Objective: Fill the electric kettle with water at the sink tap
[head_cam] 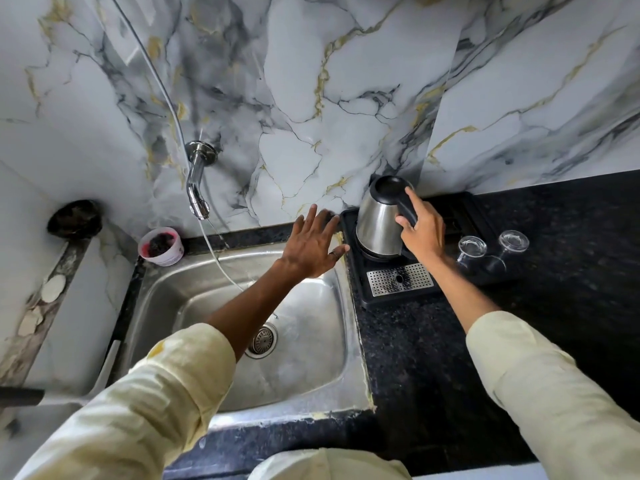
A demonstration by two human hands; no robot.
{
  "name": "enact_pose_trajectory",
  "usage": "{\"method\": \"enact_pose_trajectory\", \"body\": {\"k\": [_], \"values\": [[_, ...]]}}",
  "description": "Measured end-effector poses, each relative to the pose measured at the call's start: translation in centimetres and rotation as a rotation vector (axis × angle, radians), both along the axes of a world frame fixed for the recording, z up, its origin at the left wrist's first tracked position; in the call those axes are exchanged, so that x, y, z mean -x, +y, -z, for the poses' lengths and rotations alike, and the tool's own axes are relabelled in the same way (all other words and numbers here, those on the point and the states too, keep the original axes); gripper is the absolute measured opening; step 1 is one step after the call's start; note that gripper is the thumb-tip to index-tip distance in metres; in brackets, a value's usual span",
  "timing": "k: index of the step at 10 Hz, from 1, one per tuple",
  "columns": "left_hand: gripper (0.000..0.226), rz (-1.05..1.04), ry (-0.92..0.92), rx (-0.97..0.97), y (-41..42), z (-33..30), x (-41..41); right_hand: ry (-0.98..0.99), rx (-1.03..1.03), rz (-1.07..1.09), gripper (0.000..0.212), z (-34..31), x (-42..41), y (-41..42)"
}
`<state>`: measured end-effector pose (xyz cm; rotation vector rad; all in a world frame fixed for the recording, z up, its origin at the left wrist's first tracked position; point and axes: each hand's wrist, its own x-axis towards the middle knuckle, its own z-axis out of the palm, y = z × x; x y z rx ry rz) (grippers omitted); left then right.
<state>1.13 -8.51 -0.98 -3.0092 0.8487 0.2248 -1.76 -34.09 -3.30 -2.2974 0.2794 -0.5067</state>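
We note the kettle [379,223] on its base in the tray [353,271], right of the sink [311,375]. Right hand [422,230] wraps the handle, likely to lift. Left hand [313,245] hovers spread wide, holding nothing, probably to steady. Tap [197,188] is running.

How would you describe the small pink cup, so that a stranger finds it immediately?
Start at the steel sink and look to its back left corner, below the wall tap. The pink cup stands there on the ledge, the only pink thing, with something dark inside.
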Motion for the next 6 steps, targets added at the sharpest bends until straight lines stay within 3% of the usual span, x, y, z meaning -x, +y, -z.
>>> {"method": "enact_pose_trajectory", "body": {"k": [2,4,5,6], "values": [[0.082,-0.036,0.008,0.024,0.2,-0.3,0.1,0.052,0.056,-0.096,0.071,-1.2,-1.3,-1.2],[0.081,-0.029,0.019,-0.009,1.3,-0.3,1.0,0.165,0.325,-0.040,0.069,-1.7,-1.1,-3.4],[0.080,-0.041,-0.033,0.023,2.3,-0.8,1.1,0.196,0.515,0.012,0.084,-2.6,-1.0,-3.3],[0.080,-0.093,-0.160,0.057,4.2,-1.6,1.1,0.116,0.619,0.059,0.085,-3.0,-0.8,-0.2]]}}
